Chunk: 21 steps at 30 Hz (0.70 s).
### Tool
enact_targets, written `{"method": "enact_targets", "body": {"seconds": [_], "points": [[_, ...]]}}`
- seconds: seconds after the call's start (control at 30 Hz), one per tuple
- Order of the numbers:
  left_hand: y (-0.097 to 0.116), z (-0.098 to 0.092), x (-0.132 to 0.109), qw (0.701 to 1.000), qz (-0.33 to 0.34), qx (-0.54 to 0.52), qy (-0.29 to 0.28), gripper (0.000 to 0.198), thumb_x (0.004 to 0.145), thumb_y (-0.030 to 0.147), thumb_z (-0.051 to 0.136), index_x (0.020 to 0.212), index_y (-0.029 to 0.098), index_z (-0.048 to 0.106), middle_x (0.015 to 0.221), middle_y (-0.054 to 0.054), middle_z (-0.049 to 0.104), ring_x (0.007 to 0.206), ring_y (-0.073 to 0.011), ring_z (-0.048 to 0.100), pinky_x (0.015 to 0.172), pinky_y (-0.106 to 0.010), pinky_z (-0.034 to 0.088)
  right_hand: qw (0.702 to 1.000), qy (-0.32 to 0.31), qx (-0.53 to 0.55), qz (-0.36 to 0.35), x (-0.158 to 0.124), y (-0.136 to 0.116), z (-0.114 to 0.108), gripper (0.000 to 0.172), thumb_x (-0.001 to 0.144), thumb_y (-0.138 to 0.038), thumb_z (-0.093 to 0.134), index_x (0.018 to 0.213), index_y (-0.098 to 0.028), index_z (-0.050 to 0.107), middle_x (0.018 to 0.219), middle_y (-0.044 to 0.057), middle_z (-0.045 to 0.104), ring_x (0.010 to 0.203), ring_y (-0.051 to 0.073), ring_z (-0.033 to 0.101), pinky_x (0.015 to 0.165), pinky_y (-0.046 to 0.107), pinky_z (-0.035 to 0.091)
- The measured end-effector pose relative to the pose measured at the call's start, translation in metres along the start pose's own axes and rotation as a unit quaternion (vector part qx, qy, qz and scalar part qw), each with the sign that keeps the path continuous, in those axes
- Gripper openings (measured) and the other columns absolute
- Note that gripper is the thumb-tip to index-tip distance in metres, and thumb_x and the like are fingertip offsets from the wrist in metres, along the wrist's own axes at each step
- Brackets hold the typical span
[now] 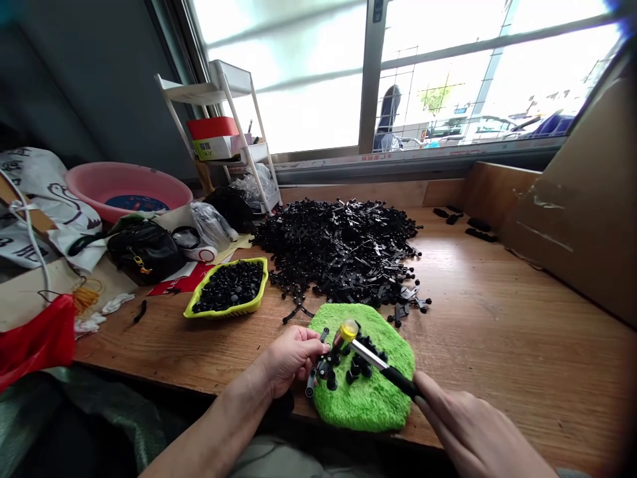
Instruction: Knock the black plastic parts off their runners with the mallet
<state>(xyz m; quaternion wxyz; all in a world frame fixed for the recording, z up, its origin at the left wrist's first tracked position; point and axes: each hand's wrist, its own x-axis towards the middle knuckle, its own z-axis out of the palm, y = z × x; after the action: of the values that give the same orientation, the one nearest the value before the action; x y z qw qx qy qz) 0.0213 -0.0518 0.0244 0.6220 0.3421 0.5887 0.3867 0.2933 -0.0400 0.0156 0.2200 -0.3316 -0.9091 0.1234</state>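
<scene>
My left hand is closed in a pinch on a small black plastic strip at the left edge of a green fuzzy pad. My right hand grips the black handle of a small hammer with a yellow head. The hammer head rests over the black part beside my left fingers. Several small black caps lie on the pad. Behind the pad sits a big heap of black plastic pieces.
A yellow tray of black caps stands left of the pad on the wooden table. Further left are a black bag, a pink basin, a white shelf rack and a red bag. Cardboard walls the right side.
</scene>
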Motion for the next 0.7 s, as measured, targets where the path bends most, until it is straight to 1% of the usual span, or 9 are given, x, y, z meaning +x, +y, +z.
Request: {"method": "enact_targets", "body": {"seconds": [0.07,0.13,0.2,0.3,0.33,0.47,0.57,0.6,0.7], "points": [[0.0,0.0,0.0,1.0,-0.002,0.0,-0.002,0.027,0.06,0.03,0.066,0.057,0.016,0.044,0.041,0.007,0.044,0.029,-0.0016,0.033,0.03,-0.013,0.017,1.0,0.009,0.001,-0.013,-0.001,0.003,0.0,0.023,0.098,-0.033,0.022,0.109,-0.027,0.041,0.084,0.003,0.064,0.068,0.024,0.063,0.038,0.026,0.037],[0.0,-0.001,0.001,1.0,-0.003,0.0,-0.007,0.025,0.06,0.03,0.066,0.058,0.016,0.045,0.042,0.006,0.044,0.03,-0.0023,0.035,0.031,-0.013,0.017,0.998,0.037,0.056,-0.012,0.0,0.003,-0.003,0.025,0.098,-0.033,0.022,0.108,-0.027,0.043,0.087,0.005,0.064,0.071,0.024,0.063,0.042,0.026,0.042],[0.0,-0.001,0.002,1.0,-0.005,0.0,-0.01,0.024,0.06,0.029,0.065,0.059,0.015,0.046,0.043,0.006,0.045,0.031,-0.0027,0.036,0.031,-0.013,0.017,0.995,0.035,0.093,0.005,0.001,0.0,-0.005,0.025,0.098,-0.032,0.024,0.114,-0.026,0.042,0.087,0.005,0.064,0.071,0.024,0.063,0.045,0.026,0.044],[-0.001,-0.002,0.003,1.0,-0.003,-0.002,-0.008,0.022,0.06,0.028,0.064,0.059,0.015,0.046,0.043,0.007,0.042,0.031,-0.0014,0.032,0.03,-0.013,0.015,0.997,-0.003,0.072,0.009,0.003,-0.004,-0.002,0.025,0.098,-0.031,0.027,0.116,-0.026,0.043,0.088,0.004,0.064,0.069,0.023,0.063,0.04,0.025,0.042],[-0.001,-0.002,0.003,1.0,-0.003,-0.002,-0.007,0.022,0.06,0.027,0.063,0.058,0.015,0.045,0.043,0.007,0.041,0.03,-0.0009,0.03,0.03,-0.013,0.015,0.998,-0.002,0.066,0.006,0.003,-0.004,0.0,0.025,0.097,-0.031,0.027,0.115,-0.026,0.044,0.088,0.003,0.064,0.07,0.024,0.063,0.04,0.025,0.041],[-0.002,-0.003,0.003,1.0,-0.004,0.002,-0.009,0.026,0.06,0.028,0.065,0.056,0.016,0.043,0.041,0.008,0.04,0.03,-0.0007,0.029,0.03,-0.013,0.015,0.996,0.024,0.08,0.02,0.004,-0.003,0.004,0.026,0.097,-0.035,0.025,0.101,-0.026,0.049,0.081,0.004,0.064,0.069,0.025,0.062,0.045,0.027,0.045],[-0.002,-0.003,0.004,1.0,-0.004,-0.002,-0.009,0.026,0.06,0.03,0.066,0.056,0.016,0.044,0.041,0.007,0.041,0.03,-0.0011,0.031,0.03,-0.013,0.015,1.0,-0.001,0.017,0.014,0.005,-0.001,0.001,0.03,0.098,-0.036,0.024,0.091,-0.025,0.05,0.08,0.004,0.064,0.068,0.025,0.062,0.044,0.027,0.044],[-0.002,-0.003,0.004,1.0,-0.006,-0.001,-0.01,0.026,0.06,0.029,0.065,0.055,0.016,0.044,0.041,0.007,0.041,0.03,-0.0013,0.032,0.03,-0.013,0.016,1.0,-0.004,0.018,0.0,0.005,-0.001,-0.001,0.031,0.098,-0.037,0.022,0.094,-0.025,0.051,0.083,0.004,0.065,0.07,0.025,0.063,0.043,0.027,0.044],[-0.003,-0.003,0.006,1.0,-0.003,-0.002,-0.017,0.024,0.059,0.028,0.065,0.055,0.015,0.045,0.039,0.007,0.042,0.029,-0.0018,0.033,0.029,-0.013,0.016,0.999,0.029,0.04,-0.005,0.008,-0.003,-0.007,0.035,0.098,-0.038,0.02,0.103,-0.024,0.052,0.086,0.005,0.064,0.075,0.026,0.063,0.042,0.026,0.043]]}}
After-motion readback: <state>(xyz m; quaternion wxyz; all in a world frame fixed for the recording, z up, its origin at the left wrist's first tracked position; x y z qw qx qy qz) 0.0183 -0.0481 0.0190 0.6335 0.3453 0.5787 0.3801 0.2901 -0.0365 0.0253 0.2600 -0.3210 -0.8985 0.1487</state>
